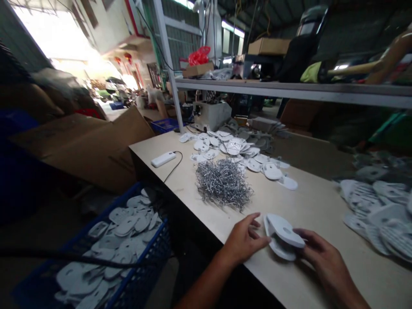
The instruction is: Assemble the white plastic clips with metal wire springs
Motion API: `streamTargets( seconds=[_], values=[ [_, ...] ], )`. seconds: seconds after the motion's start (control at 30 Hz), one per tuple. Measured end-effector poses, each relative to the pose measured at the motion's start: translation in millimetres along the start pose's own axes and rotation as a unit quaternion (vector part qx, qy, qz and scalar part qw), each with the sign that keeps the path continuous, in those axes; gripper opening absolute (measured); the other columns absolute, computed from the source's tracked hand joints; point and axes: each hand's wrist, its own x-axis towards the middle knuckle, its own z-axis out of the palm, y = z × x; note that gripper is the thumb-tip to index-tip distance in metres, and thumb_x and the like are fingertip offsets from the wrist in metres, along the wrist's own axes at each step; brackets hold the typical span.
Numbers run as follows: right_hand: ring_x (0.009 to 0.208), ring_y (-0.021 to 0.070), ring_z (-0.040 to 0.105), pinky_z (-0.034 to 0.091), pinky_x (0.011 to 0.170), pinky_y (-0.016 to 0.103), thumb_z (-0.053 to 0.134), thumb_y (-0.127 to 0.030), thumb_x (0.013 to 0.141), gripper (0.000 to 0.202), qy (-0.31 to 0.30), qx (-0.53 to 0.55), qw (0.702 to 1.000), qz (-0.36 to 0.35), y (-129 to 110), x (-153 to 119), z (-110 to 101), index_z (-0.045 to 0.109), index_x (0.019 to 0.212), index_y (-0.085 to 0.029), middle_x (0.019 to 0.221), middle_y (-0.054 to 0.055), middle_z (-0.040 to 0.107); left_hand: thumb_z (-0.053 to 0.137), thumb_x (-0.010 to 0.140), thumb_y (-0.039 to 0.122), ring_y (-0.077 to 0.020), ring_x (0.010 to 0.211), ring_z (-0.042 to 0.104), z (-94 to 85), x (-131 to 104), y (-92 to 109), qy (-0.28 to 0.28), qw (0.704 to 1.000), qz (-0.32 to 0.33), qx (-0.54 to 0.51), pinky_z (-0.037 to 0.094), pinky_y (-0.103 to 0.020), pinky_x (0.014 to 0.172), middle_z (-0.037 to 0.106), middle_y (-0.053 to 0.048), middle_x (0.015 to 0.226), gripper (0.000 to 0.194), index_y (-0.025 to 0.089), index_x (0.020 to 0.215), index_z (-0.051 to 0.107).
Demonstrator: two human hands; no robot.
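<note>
Looking toward 7 o'clock, I see a blue crate (151, 253) well stocked with white parts (127, 225), perhaps finished. Near centre, many metal pins (222, 182) look unused; loose white pieces (234, 146) lie toward 1. At 4, my left hand (241, 240) is spread, thumb beside the 2-layered white piece (285, 229), above the table (322, 197). My right hand (326, 257) pinches its edge; I can't tell if it's fastened. More plates (360, 197) wait past 3.

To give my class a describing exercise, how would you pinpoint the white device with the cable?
Find the pale tabletop beside the blue crate. Near the table's left end, left of the metal pins, lies a slim white block. Unlike the rounded white pieces beyond the pins, it trails a black cable.
</note>
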Motion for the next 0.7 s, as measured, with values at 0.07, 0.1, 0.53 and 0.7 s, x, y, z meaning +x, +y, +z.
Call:
streamTargets(
  seconds=[0.07,0.1,0.53,0.7],
  values=[
    [0.089,0.0307,0.077,0.066,0.073,0.035,0.088,-0.046,0.073,0.046,-0.012,-0.013,0.999,-0.028,-14,-10,8,0.081,0.111,-0.019,0.106,0.011,0.079,0.086,0.079,0.055,-0.0176,0.08,0.071,-2.4,-16,5,0.012,0.994,-0.059,-0.09,0.056,-0.03,0.07,0.068,-0.018,0.128,0.1,0.014,0.161,0.048],
    [0.09,0.0314,0.077,0.066,0.074,0.035,0.089,-0.046,0.072,0.044,-0.018,-0.03,0.998,-0.056,-23,-15,14,0.082,0.107,-0.02,0.106,0.012,0.079,0.084,0.08,0.059,-0.018,0.079,0.072,-1.9,-23,9,0.004,0.989,-0.077,-0.124,0.056,-0.029,0.069,0.07,-0.018,0.124,0.1,0.013,0.16,0.048],
    [0.114,0.031,0.072,0.06,0.102,0.043,0.083,-0.048,0.089,0.05,-0.119,-0.006,0.986,-0.117,-53,-21,54,0.074,0.133,-0.027,0.135,0.012,0.071,0.086,0.076,0.062,-0.0266,0.082,0.079,-6.0,-43,30,-0.047,0.975,-0.066,-0.207,0.06,-0.029,0.065,0.079,-0.02,0.109,0.08,0.008,0.134,0.069],
    [0.136,0.035,0.061,0.051,0.115,0.051,0.083,-0.057,0.089,0.083,-0.228,0.151,0.959,0.072,-71,-20,45,0.053,0.16,-0.027,0.152,0.015,0.061,0.09,0.077,0.051,-0.0291,0.095,0.078,-14.1,-45,38,-0.034,0.976,-0.052,-0.209,0.06,-0.031,0.074,0.078,-0.018,0.121,0.075,0.012,0.137,0.067]
  ],
)
